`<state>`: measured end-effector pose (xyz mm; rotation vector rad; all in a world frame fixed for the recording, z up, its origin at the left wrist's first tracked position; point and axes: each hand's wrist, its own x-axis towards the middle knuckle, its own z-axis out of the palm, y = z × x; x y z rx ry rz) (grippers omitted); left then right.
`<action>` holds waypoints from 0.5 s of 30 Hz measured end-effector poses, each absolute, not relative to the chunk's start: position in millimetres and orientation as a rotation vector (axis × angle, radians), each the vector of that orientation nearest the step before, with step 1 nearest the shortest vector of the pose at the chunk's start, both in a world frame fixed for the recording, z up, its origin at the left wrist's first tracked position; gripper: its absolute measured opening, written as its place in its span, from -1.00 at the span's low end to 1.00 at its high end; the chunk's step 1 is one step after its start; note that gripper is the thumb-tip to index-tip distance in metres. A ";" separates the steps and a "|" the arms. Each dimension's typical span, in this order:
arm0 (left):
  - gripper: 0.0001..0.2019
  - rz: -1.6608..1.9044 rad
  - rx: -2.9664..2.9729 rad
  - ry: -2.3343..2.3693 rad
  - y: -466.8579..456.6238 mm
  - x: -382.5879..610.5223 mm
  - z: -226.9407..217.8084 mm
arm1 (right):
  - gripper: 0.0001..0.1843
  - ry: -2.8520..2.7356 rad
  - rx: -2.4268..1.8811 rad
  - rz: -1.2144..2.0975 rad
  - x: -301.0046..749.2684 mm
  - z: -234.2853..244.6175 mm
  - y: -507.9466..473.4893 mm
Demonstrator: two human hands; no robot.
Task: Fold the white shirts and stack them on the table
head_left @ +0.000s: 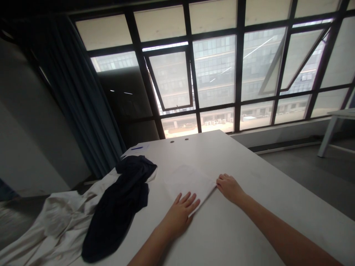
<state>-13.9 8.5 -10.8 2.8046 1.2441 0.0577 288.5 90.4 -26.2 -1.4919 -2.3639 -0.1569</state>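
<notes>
A folded white cloth (188,184) lies flat on the white table (222,155), pale and low in contrast against the top. My left hand (180,216) rests palm down with its fingers spread, the fingertips on the cloth's near edge. My right hand (229,188) is at the cloth's right corner, its fingers bunched against the fabric. To the left of the cloth lies a crumpled navy garment (119,207), on top of a rumpled white garment (55,221) that hangs over the table's left side.
A blue pen (137,148) lies on a sheet of paper at the table's far left corner. Two small dark round marks sit near the far edge. Behind stand a large metal-framed window (216,70) and a dark curtain (77,85). A white side table (335,122) stands at right.
</notes>
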 end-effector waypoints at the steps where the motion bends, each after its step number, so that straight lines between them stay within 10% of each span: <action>1: -0.18 0.053 2.807 1.243 8.2 -13.8 -10.2 | -0.85 -2.336 -1.478 -0.159 286.9 -26.6 89.5; 15: -0.16 -0.043 2.787 1.263 9.6 -12.7 -7.9 | -0.78 -2.351 -1.318 0.098 284.4 -32.7 95.5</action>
